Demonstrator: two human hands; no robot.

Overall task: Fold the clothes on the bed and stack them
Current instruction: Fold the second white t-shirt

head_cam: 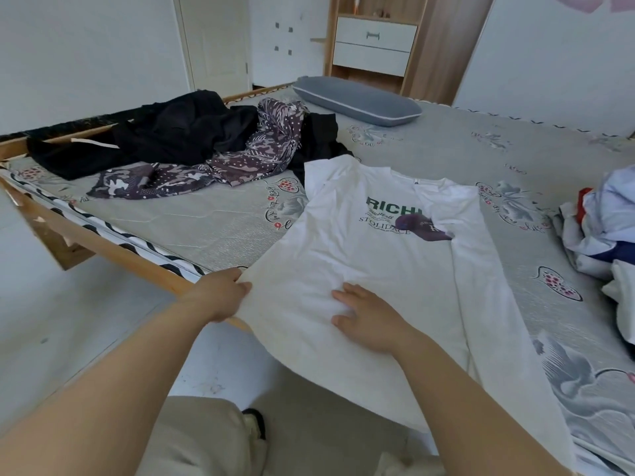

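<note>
From the head view, the white cotton T-shirt with green lettering [378, 255] lies print-up on the grey flower-patterned mattress [515, 149], its hem hanging over the near wooden bed rail [113, 249]. The left hand [220, 293] pinches the shirt's left lower edge; the right hand [369, 317] presses flat on the fabric, fingers spread. The overhanging hem could drag the shirt off the bed if the pinch loosens. A hard tug could bunch the already folded right side. The black and purple patterned clothes [206, 146] and the white and blue heap [608, 218] lie unfolded.
</note>
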